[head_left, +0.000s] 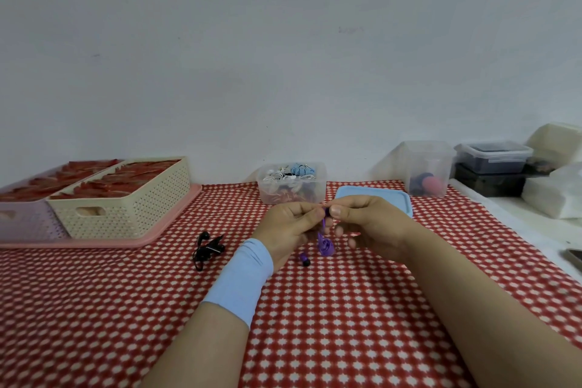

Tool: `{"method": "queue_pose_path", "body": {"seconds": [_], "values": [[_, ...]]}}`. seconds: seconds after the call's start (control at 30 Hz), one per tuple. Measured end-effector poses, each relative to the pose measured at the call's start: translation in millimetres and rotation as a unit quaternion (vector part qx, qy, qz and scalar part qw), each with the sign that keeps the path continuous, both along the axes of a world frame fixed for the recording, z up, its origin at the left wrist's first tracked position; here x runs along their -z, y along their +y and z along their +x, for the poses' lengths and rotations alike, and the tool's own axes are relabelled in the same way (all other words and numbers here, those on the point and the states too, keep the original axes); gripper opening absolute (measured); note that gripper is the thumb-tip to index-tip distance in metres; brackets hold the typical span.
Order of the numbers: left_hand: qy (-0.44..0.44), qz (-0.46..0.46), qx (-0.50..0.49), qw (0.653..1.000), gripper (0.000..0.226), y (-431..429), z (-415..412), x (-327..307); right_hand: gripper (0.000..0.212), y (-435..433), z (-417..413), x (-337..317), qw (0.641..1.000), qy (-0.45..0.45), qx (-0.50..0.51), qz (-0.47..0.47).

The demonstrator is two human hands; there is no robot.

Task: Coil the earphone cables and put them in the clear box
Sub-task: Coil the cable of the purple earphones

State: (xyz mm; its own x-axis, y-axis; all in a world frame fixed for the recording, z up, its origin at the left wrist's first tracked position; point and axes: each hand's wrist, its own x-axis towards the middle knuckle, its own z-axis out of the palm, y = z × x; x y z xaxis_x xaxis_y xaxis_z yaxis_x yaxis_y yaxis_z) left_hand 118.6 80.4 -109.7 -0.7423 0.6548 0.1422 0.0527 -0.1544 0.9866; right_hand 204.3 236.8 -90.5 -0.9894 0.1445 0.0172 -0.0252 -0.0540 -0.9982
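Note:
A purple earphone cable hangs between my two hands above the red-and-white checked cloth. My left hand and my right hand both pinch its top end, thumbs close together. A small bundle of its loops dangles below my fingers, and one purple earbud rests on the cloth. A black earphone cable lies loosely bunched on the cloth to the left of my left wrist. The clear box stands open behind my hands, holding several coiled cables, white, blue and dark ones.
A light blue lid lies right of the clear box. A cream basket sits on a pink tray at the left. A taller clear tub and stacked containers stand at the right, beside white packages.

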Motion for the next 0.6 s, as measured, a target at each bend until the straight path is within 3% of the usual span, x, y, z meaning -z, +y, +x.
{"method": "queue_pose_path", "body": {"seconds": [0.23, 0.47, 0.6], "values": [[-0.036, 0.056, 0.032, 0.997, 0.018, 4.3, 3.7, -1.6, 0.015, 1.8, -1.7, 0.8, 1.0, 0.004, -0.004, -0.02], [0.001, 0.001, 0.015, 1.0, 0.016, 2.4, 4.4, -0.9, 0.011, 3.6, 2.3, -1.9, 0.998, -0.007, 0.023, 0.056], [0.016, -0.011, -0.001, 1.0, 0.013, 2.4, 3.2, 0.7, 0.014, 4.6, 1.0, -1.0, 0.999, -0.032, 0.019, 0.002]]}}
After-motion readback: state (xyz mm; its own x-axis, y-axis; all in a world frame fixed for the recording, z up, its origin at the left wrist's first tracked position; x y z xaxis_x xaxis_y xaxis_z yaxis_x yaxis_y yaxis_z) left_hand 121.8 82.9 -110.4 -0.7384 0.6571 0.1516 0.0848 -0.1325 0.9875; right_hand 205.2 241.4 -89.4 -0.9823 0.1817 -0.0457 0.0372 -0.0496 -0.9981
